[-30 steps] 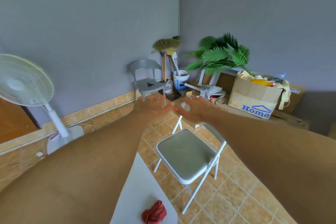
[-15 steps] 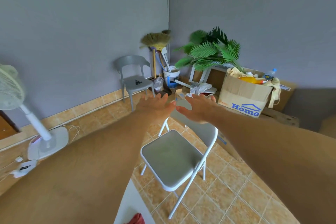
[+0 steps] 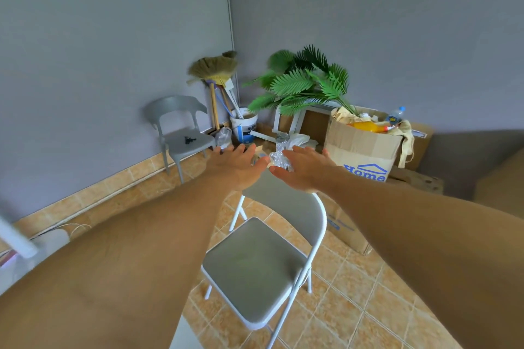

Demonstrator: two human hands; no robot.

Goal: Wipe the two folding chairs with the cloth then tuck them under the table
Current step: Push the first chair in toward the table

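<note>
A grey folding chair point(image 3: 255, 266) with a white metal frame stands unfolded on the tiled floor in the middle of the head view. Both arms stretch out above it. My left hand point(image 3: 238, 164) and my right hand point(image 3: 304, 170) hover side by side over the top of the chair's backrest, fingers straight and spread, holding nothing. A sliver of the white table point(image 3: 184, 334) shows at the bottom edge. The cloth and a second folding chair are out of view.
A grey plastic chair point(image 3: 181, 133) stands by the left wall. The corner holds a broom point(image 3: 214, 71), a white bucket point(image 3: 243, 127), a palm plant point(image 3: 300, 82) and a cardboard "Home" box point(image 3: 363, 147). A fan base point(image 3: 34, 246) sits at left.
The view has swung right and closer to the chair: the fan and the red cloth on the table have slipped out of frame. Both hands stay outstretched and open.
</note>
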